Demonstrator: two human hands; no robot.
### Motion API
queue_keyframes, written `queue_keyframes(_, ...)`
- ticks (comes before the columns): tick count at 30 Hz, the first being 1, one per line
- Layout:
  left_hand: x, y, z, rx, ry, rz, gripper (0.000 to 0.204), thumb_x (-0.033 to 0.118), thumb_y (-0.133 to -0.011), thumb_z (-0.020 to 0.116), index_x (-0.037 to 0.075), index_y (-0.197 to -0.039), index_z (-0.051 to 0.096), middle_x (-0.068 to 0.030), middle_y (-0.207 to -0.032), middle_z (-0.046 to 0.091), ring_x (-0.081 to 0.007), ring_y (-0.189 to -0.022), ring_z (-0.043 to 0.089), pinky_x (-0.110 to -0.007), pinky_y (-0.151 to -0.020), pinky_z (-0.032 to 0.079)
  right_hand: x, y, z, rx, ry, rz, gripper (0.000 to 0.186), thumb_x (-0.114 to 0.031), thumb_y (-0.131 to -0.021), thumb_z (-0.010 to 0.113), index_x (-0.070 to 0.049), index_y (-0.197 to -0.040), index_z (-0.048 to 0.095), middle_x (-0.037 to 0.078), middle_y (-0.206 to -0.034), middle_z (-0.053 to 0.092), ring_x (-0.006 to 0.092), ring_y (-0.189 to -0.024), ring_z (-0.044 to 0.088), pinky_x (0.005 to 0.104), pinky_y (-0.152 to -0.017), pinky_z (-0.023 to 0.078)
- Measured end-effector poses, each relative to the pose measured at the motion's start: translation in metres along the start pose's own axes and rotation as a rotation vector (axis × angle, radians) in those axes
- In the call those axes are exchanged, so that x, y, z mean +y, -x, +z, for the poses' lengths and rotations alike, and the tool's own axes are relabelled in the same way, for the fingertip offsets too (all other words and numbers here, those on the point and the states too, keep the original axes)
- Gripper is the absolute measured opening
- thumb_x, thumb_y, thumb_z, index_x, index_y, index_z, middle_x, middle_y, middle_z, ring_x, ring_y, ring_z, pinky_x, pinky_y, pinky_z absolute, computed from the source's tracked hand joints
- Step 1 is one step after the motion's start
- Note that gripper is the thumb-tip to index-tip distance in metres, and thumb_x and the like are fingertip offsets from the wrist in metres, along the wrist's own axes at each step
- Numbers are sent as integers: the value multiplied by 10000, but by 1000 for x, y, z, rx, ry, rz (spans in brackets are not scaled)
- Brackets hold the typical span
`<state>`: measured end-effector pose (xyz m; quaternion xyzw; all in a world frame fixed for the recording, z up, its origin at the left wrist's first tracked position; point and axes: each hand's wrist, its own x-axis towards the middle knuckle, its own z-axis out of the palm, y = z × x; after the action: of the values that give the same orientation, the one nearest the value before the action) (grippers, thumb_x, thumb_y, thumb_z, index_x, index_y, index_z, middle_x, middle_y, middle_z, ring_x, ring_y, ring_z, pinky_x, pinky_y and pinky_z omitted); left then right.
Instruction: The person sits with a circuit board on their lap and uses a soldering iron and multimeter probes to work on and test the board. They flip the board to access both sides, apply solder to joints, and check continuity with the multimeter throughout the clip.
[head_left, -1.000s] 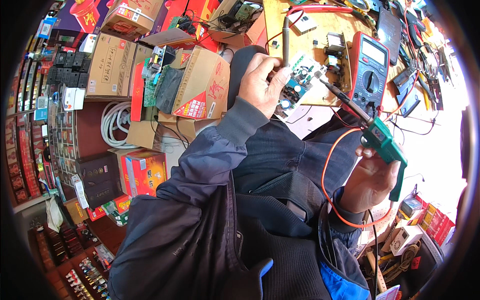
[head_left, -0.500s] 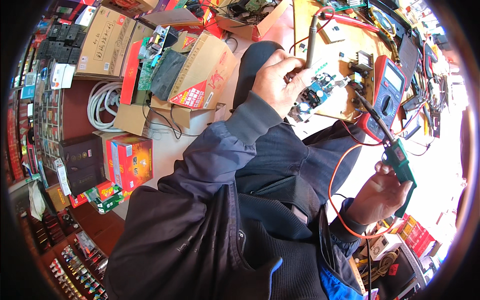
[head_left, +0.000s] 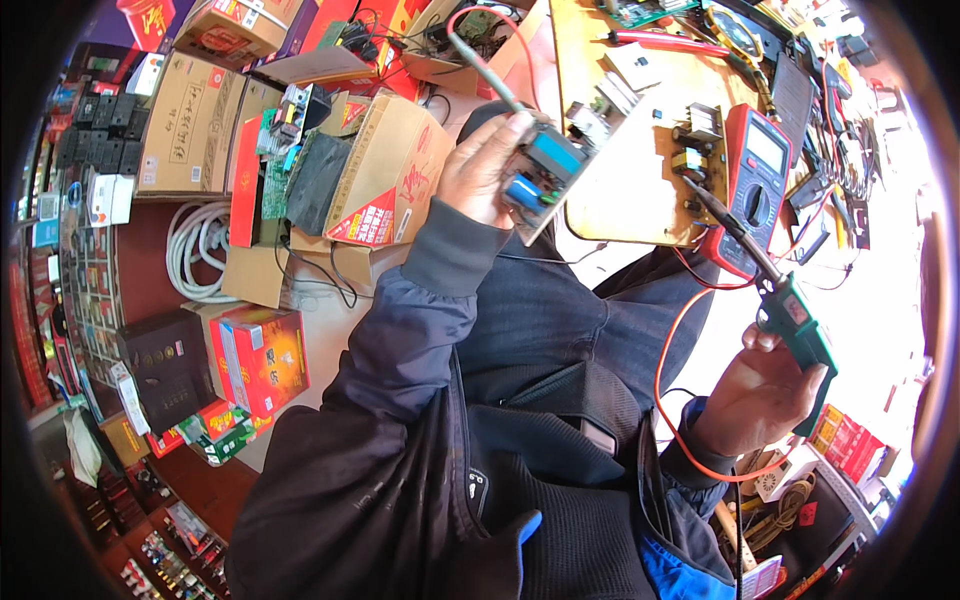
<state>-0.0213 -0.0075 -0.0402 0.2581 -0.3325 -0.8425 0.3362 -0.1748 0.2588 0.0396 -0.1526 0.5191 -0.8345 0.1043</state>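
Cardboard boxes (head_left: 385, 180) stood piled at upper left in the head view; the open tan one held green circuit boards (head_left: 275, 170) and a dark flat pack (head_left: 318, 180). Beside them, the left hand (head_left: 485, 170) was raised, fingers closed round a small circuit board with a blue capacitor (head_left: 540, 170) and a thin grey probe (head_left: 485, 65), the board lying against the fingertips, just before the pale wooden bench (head_left: 620, 190). Lower right, the right hand (head_left: 765, 390) gripped a green soldering-gun-shaped tool (head_left: 800, 335), its tip near a red multimeter (head_left: 750, 190).
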Motion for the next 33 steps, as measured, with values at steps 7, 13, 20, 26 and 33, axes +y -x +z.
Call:
queue_keyframes(7,-7,-11,-26,-425,448,-130,636,371,-979,619,6,-1471,447,-253,-1458,489,-338,-1273,531,-339,-701,498,7,8,8,-223,-188,97,474,-370,-1023,508,-20,-1342,535,189,-1156,659,227,-841,603,390,-730,490)
queue_keyframes(13,-3,-6,-19,-256,659,-297,811,243,-771,837,35,-1461,465,-229,-1466,477,-341,-1270,553,-342,-677,491,19,13,24,-104,-205,132,582,-330,-947,608,65,-1357,488,246,-1171,624,317,-786,694,458,-684,602)
queue_keyframes(20,-1,-11,-14,-166,694,-310,633,339,-840,759,50,-1358,539,-200,-1341,539,-297,-1173,608,-322,-587,466,22,12,32,-123,-226,222,562,-283,-881,691,81,-1278,530,254,-1105,636,332,-798,705,442,-716,612)
queue_keyframes(26,-4,-12,-14,-272,831,-305,638,269,-718,826,133,-1306,618,-129,-1351,593,-330,-1232,554,-358,-672,468,31,10,34,-152,-326,182,476,-167,-913,642,92,-1292,516,249,-1133,626,337,-849,715,438,-738,614)
queue_keyframes(33,1,-9,1,-238,880,-287,519,351,-793,757,153,-1262,655,-112,-1331,623,-335,-1237,560,-355,-652,457,28,10,36,-44,-271,229,513,-211,-928,627,93,-1320,497,244,-1151,615,343,-950,707,427,-733,619)
